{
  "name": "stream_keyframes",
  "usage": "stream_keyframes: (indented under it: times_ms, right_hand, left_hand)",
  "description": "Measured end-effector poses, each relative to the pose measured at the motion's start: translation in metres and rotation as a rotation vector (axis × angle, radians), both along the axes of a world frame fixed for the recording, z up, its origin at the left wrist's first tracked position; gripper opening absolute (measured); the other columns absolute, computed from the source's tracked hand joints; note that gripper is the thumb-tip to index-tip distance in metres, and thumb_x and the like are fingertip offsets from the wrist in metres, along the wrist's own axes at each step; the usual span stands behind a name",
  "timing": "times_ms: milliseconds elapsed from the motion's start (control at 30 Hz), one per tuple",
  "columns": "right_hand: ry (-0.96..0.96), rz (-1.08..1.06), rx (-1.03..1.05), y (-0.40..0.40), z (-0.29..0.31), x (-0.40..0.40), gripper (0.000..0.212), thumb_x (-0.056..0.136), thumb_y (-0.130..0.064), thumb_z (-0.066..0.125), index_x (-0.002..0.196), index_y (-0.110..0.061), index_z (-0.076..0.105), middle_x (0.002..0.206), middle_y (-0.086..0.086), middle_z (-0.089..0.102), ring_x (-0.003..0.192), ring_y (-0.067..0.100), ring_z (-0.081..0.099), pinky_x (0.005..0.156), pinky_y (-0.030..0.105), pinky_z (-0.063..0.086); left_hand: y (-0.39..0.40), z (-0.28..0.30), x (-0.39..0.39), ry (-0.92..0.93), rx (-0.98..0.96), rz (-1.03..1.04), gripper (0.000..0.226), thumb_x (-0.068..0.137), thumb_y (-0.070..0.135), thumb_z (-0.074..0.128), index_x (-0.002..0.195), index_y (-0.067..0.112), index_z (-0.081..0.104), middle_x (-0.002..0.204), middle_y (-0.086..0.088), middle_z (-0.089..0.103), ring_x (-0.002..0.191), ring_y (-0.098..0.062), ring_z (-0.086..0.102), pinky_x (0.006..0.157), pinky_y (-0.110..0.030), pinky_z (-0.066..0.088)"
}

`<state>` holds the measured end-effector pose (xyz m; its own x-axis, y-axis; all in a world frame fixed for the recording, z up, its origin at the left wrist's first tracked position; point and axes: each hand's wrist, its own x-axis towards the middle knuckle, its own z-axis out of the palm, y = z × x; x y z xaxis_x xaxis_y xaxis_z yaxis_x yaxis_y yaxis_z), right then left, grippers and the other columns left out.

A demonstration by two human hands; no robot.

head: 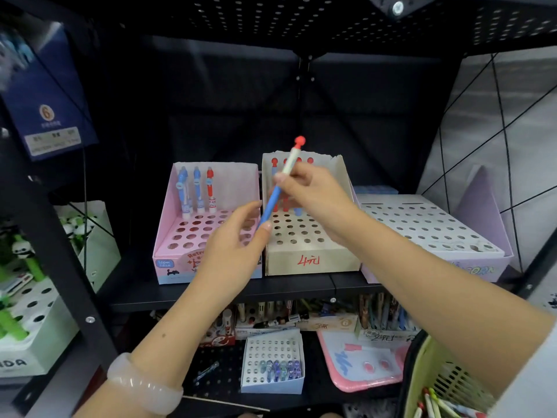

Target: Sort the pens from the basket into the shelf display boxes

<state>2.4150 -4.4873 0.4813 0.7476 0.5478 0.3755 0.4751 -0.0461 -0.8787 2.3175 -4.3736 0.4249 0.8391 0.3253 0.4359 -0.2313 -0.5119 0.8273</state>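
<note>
A pen (289, 164) with a blue lower barrel, a white upper part and a red knob top slants in front of the beige display box (310, 260) marked 4 in red. My right hand (313, 194) grips its middle. My left hand (238, 245) pinches its lower blue end between thumb and fingers. Several red-topped pens stand in the back row of the beige box. The pink display box (168, 245) to the left holds three pens (197, 191), two blue and one red. The green basket (443, 378) with several pens sits at the bottom right.
A large white and lilac hole-tray box (434, 224) stands to the right on the same black shelf. Lower shelf: a small white box with purple pens (272, 369), a pink tray (361, 363), more pen boxes. Green panda pens (24, 251) at left.
</note>
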Motion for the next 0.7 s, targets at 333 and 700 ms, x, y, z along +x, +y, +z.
stream_keyframes:
  times_ms: [333,700]
  right_hand:
    - [-0.22,-0.527,-0.184,-0.017,-0.004,0.066,0.017,0.093,-0.026,0.055,0.095,-0.01,0.062,0.087,0.011,0.066,0.083,0.026,0.065,0.078,0.043,0.055]
    - [-0.087,-0.473,-0.585,-0.008,-0.025,0.074,0.019,0.093,-0.02,0.051,0.083,-0.007,0.059,0.082,0.014,0.062,0.079,0.024,0.06,0.076,0.034,0.05]
  left_hand:
    - [0.015,-0.007,-0.008,0.059,0.283,0.049,0.043,0.093,0.037,0.044,0.136,0.034,0.04,0.14,0.015,0.04,0.119,0.004,0.03,0.098,-0.023,0.028]
    - [0.016,-0.004,-0.016,0.057,0.288,0.023,0.038,0.093,0.033,0.046,0.131,0.035,0.044,0.123,0.027,0.039,0.113,0.008,0.033,0.092,-0.015,0.025]
